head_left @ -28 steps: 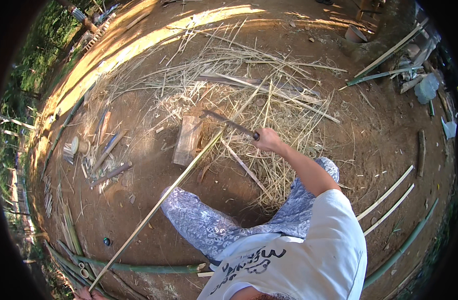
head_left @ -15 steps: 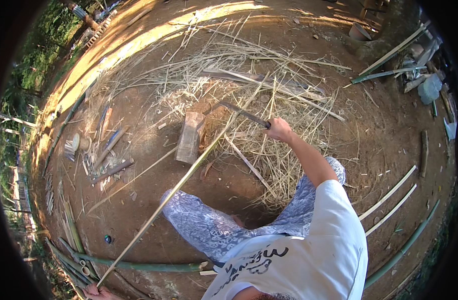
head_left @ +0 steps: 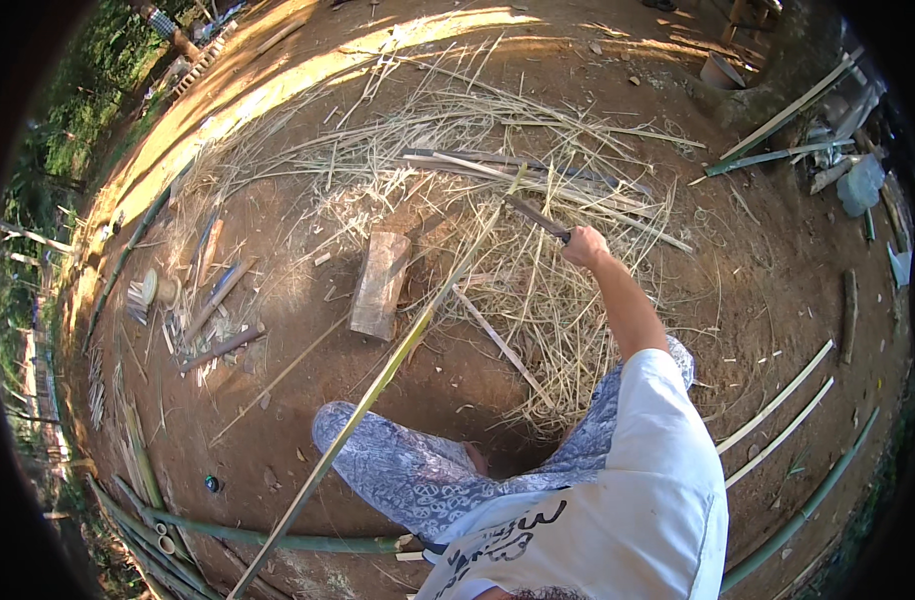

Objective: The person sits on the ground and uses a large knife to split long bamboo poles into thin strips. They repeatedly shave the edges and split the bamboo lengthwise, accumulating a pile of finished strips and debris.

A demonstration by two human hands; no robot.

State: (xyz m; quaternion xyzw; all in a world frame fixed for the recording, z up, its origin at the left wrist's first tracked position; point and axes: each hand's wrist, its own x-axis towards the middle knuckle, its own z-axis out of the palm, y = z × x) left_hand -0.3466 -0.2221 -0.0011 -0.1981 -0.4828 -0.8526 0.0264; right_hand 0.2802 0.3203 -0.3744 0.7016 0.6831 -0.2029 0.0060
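A long, pale green bamboo strip (head_left: pixel 373 392) runs slantwise from the lower left edge, over my left knee, to the debris ahead of me. My left hand is outside the picture, past the strip's near end. My right hand (head_left: pixel 585 247), its arm stretched forward, is closed round the handle of a machete (head_left: pixel 540 218) with a dark blade. The blade's tip lies close to the far part of the strip; whether they touch I cannot tell. Left of the strip a squared wooden block (head_left: pixel 380 290) rests on the dirt.
Thin bamboo shavings (head_left: pixel 538 320) lie heaped between and beyond my legs. A green bamboo pole (head_left: pixel 288 541) stretches along the lower left. Two pale strips (head_left: pixel 778 398) and another green pole (head_left: pixel 808 505) lie at the right. Sticks and a spool-like piece (head_left: pixel 160 288) are at the left.
My right hand and the machete have shifted right and slightly farther out, toward the strip's far end. The strip's near end has moved right. My left hand has left the picture.
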